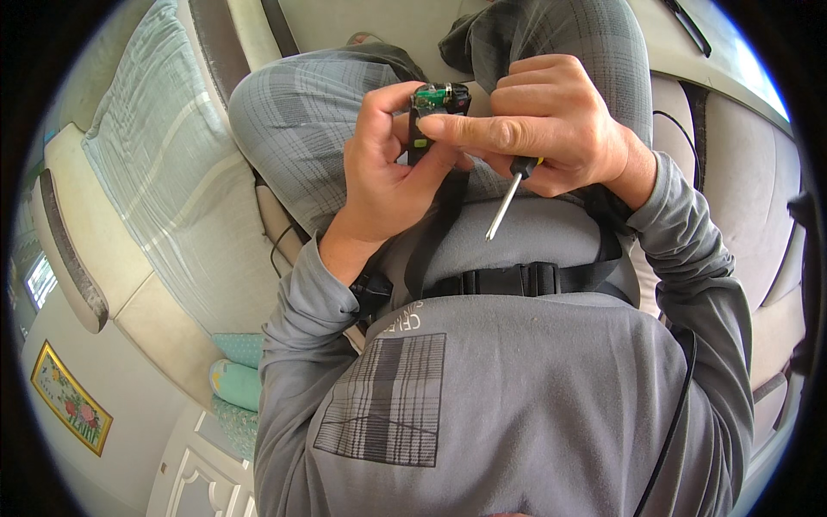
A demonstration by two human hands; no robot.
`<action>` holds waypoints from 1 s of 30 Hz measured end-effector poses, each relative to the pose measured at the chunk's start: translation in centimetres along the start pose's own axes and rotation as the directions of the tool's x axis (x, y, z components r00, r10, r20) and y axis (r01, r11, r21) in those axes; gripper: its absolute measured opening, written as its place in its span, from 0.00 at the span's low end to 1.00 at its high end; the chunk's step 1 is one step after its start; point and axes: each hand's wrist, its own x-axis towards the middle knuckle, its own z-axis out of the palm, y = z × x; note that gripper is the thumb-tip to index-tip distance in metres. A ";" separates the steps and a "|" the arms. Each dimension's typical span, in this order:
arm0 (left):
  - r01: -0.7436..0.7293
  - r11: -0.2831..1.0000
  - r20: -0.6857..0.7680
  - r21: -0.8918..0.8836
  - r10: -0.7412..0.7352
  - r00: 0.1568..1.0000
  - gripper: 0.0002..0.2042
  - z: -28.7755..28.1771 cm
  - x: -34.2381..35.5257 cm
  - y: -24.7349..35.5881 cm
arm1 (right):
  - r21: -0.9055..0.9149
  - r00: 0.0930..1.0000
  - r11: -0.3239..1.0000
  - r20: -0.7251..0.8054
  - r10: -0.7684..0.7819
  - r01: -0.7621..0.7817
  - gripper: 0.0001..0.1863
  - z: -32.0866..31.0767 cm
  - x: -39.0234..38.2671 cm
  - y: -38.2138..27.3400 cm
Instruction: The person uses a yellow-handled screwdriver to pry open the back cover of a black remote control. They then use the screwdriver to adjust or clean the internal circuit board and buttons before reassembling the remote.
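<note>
My left hand [379, 159] grips a small black device [422, 142] with an exposed green circuit board [435, 97] at its top and a small yellow-green patch lower down. My right hand [556, 129] holds a screwdriver [514, 196], its handle mostly hidden in the curled fingers and its metal shaft pointing down toward me. The right index finger reaches across to the device's front, just below the board, beside my left thumb. Both hands are over my lap.
I sit cross-legged on pale cushioned seating [732, 172]. At the left are a light blue cloth [155, 164] and teal cushions [237, 383]. A black cord [685, 129] runs at the right. A black strap [491, 280] crosses my waist.
</note>
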 end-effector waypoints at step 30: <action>0.350 0.878 0.148 -0.327 -0.318 0.936 0.26 -0.6 0.1 0.8 | 0.158 0.988 0.976 0.048 0.144 -0.150 0.30 -0.1 -0.7 -0.1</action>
